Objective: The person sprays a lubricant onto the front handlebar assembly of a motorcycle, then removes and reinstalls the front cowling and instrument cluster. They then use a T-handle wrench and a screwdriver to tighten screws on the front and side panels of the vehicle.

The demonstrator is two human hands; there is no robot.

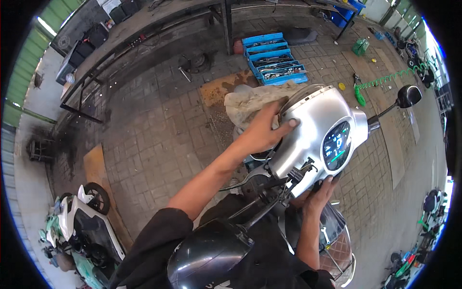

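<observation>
The right hand (318,192) grips the lower edge of the silver scooter headset cover (315,132) at the handlebar, fingers curled under it. The left hand (262,132) lies flat on the cover's top, fingers spread. Behind it, a dirty rag (250,103) is draped, with blue tool trays (274,58) on the paved floor beyond.

The right hand's (320,195) fingers (329,179) vanish under the silver handlebar cover (317,130); toolbox (274,60) contents are too small to tell.
</observation>
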